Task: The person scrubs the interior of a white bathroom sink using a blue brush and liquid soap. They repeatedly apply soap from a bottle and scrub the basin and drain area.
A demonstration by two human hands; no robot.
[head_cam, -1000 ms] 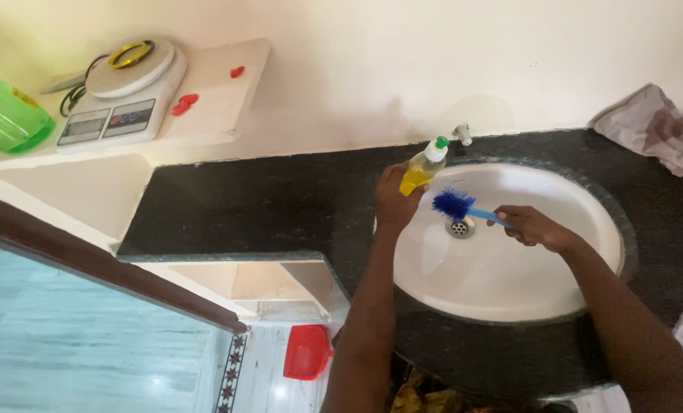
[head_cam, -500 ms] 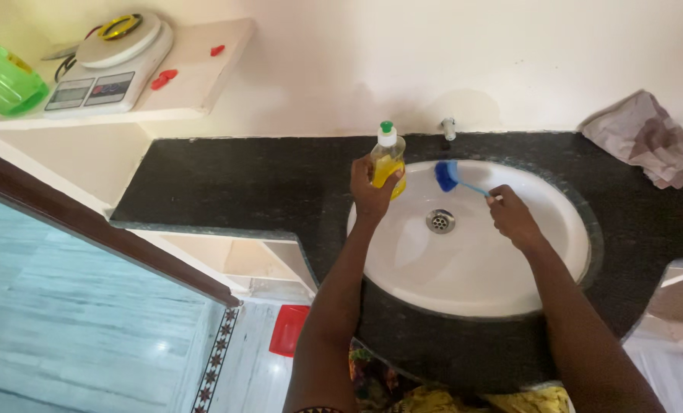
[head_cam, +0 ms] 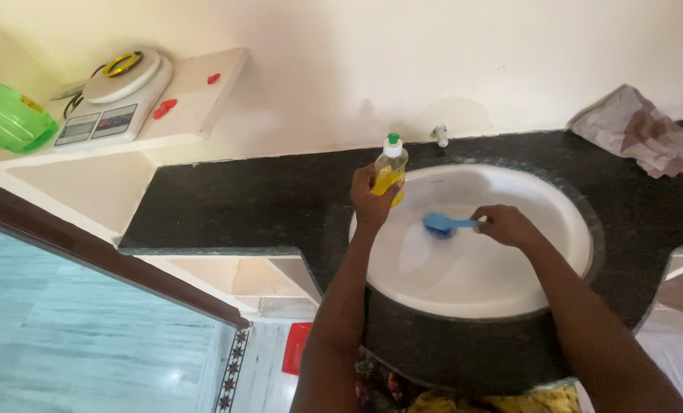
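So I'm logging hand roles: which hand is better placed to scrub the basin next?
Probably the right hand: it grips the blue brush, whose head is down inside the white basin. The left hand holds the yellow soap bottle upright at the rim.

a yellow bottle (head_cam: 390, 173) is held upright by the left hand (head_cam: 372, 200) at the sink (head_cam: 510, 283) rim; a blue brush (head_cam: 441, 224) is pressed into the basin by the right hand (head_cam: 504, 225).

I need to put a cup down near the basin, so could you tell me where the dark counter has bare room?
The black stone counter is bare from the white oval sink leftward to the shelf step. Right of the sink, the crumpled pale cloth takes the back corner. The basin is crowded: left hand with yellow bottle, right hand with blue brush.
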